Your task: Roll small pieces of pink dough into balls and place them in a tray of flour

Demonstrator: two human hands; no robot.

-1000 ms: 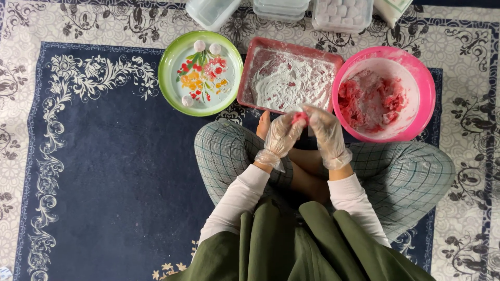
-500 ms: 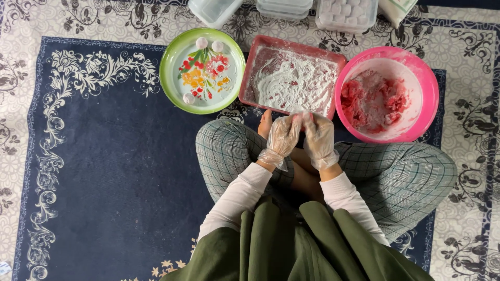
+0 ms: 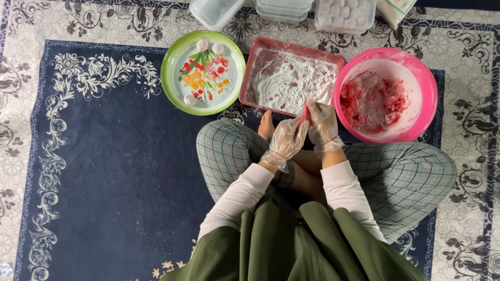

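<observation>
both hands (image 3: 304,132) pinching pink dough piece (image 3: 303,110), above crossed legs

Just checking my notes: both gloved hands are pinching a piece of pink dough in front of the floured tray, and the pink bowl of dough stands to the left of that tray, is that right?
Not quite. In the head view the pink bowl stands to the right of the floured tray, not the left; the green plate is on the left. The left hand and right hand do pinch the pink dough piece.

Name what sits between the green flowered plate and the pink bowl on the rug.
In the head view, a red rectangular tray dusted with white flour lies between the green plate and the pink bowl.
</observation>
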